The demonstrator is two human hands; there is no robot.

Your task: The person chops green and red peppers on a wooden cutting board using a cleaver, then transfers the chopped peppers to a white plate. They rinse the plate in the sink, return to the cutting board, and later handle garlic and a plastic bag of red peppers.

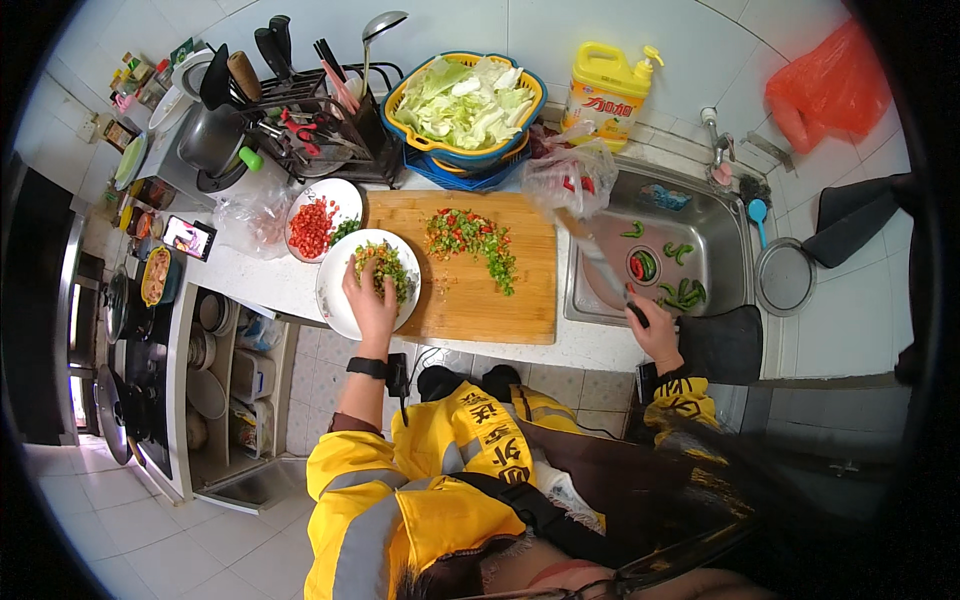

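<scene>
My left hand (pixel 371 300) is over a white plate (pixel 330 304), fingers apart and touching the chopped green and red peppers (pixel 394 274) on it. Behind it, a second white plate (pixel 300 206) holds chopped red chili and chopped greens. The wooden cutting board (pixel 480 319) lies to the right, with more chopped peppers (pixel 472 236) on its back half. My right hand (pixel 654 330) grips the black handle of a kitchen knife (pixel 600 259) above the near left part of the steel sink (pixel 720 225); the blade slants back toward the board. Green chilies (pixel 684 294) lie in the sink.
Behind the board stands a colander (pixel 390 112) of torn cabbage leaves, beside a yellow detergent jug (pixel 607 94) and a plastic bag (pixel 574 176). A knife and utensil rack (pixel 330 127) and a phone (pixel 189 238) are at the left. An open cabinet door (pixel 255 487) juts out below.
</scene>
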